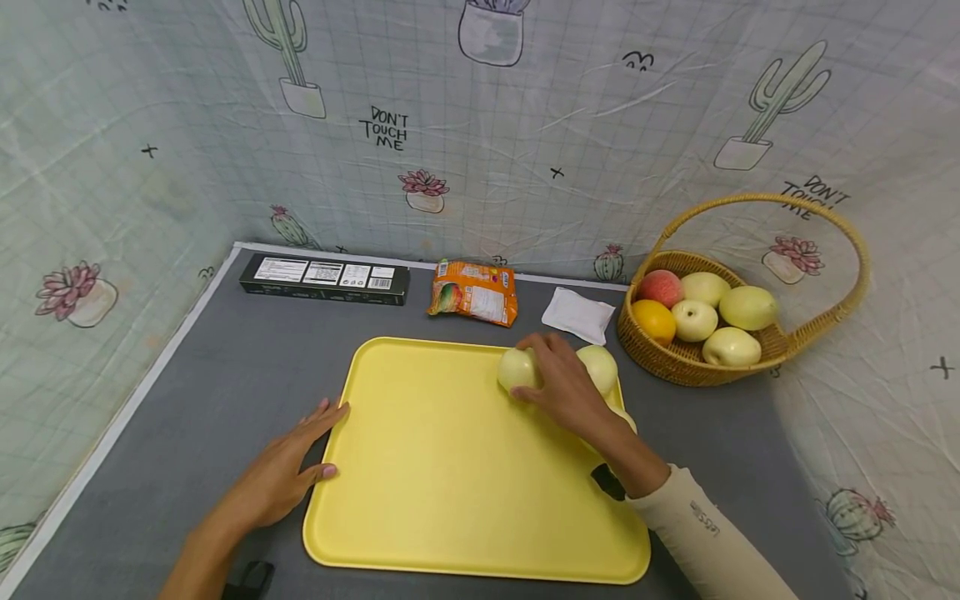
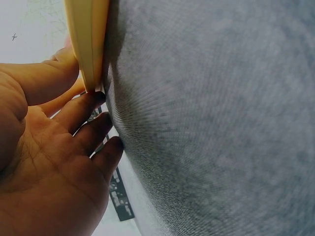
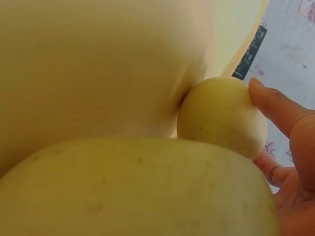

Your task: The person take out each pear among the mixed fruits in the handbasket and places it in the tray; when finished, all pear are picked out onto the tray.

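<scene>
A yellow tray (image 1: 465, 467) lies on the dark table. At its far right part, my right hand (image 1: 562, 387) grips a pale green apple (image 1: 519, 371), thumb on the near side and fingers over the far side. In the right wrist view this apple (image 3: 221, 118) sits against the tray, and a nearer, speckled pale green apple (image 3: 138, 191) fills the foreground. Two more apples, one of them (image 1: 598, 368) behind the right hand, stand along the tray's right edge, partly hidden. My left hand (image 1: 288, 467) touches the tray's left rim with extended fingers and thumb (image 2: 54, 78).
A wicker basket (image 1: 667, 362) with a tall handle stands at the far right, holding several pale green fruits, a peach (image 1: 661, 288) and an orange (image 1: 654, 321). Behind the tray lie a black box (image 1: 324, 280), an orange snack packet (image 1: 474, 292) and a white packet (image 1: 578, 315).
</scene>
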A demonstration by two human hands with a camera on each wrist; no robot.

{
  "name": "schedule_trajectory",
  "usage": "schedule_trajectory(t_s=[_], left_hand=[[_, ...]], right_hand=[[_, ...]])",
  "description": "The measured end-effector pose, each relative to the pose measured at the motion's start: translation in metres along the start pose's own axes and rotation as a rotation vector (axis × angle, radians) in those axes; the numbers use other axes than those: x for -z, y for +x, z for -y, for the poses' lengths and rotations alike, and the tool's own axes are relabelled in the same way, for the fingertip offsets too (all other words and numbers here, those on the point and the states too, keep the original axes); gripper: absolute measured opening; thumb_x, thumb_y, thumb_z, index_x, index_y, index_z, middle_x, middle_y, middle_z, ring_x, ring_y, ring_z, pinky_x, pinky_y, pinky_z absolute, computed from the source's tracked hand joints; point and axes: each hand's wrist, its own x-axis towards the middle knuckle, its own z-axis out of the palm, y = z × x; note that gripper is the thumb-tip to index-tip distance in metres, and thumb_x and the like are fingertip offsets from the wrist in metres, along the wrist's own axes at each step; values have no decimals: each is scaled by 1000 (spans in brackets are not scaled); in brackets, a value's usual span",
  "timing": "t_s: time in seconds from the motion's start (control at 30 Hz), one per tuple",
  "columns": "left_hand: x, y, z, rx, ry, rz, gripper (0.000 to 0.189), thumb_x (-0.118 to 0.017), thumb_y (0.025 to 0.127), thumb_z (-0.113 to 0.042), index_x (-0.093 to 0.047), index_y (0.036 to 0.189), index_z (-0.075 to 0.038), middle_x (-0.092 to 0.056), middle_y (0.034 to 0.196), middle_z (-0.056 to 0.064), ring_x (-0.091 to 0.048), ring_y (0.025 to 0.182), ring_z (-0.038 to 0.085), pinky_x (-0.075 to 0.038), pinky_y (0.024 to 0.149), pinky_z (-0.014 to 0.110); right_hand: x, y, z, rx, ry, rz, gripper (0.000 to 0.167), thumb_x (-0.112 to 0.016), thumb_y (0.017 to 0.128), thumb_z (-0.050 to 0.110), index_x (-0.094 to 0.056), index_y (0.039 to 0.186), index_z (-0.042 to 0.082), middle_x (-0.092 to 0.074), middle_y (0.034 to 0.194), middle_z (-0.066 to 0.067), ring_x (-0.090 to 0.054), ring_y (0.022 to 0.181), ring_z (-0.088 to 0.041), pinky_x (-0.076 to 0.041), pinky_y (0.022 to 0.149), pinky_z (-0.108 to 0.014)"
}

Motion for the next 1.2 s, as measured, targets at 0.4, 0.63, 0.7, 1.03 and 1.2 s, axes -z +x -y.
schedule_trajectory(t_s=[0.4,0.63,0.7,1.03,1.2], left_hand=[[-1,0,0,-20,3,-11,86,-81,91,-14,-39,166,-14,-34,171,22,-31,156,53,-34,116,77],[-1,0,1,-20,0,-11,86,-81,91,-13,-39,166,-14,-34,172,21,-30,157,52,-33,117,76],[-2,0,1,-16,0,-10,86,-81,91,-13,-39,166,-14,-34,172,22,-30,157,53,-33,117,77],[-2,-1,1,-14,10,-14,86,-81,91,-13,-39,166,-14,-34,172,22,-31,157,53,-34,116,76],[-2,-1,1,-13,4,-11,86,-81,91,-13,-39,166,-13,-34,172,22,-30,157,53,-34,116,76]], right_hand=[[13,-9,0,9,-20,-46,73,-95,82,28,-59,145,15,-60,139,-16,-53,132,-35,-47,111,-56],[32,-16,-7,21,-1,-131,72,-92,86,32,-58,148,20,-56,145,-12,-51,136,-35,-47,114,-60],[38,-17,-11,40,-6,-175,71,-92,86,31,-58,148,19,-57,144,-13,-51,135,-36,-47,113,-61],[64,-19,-38,116,6,-428,71,-96,81,20,-63,143,9,-63,131,-19,-56,118,-39,-47,99,-57],[76,-18,-58,118,3,-560,71,-97,78,15,-65,139,4,-63,131,-24,-55,118,-43,-46,99,-58]])
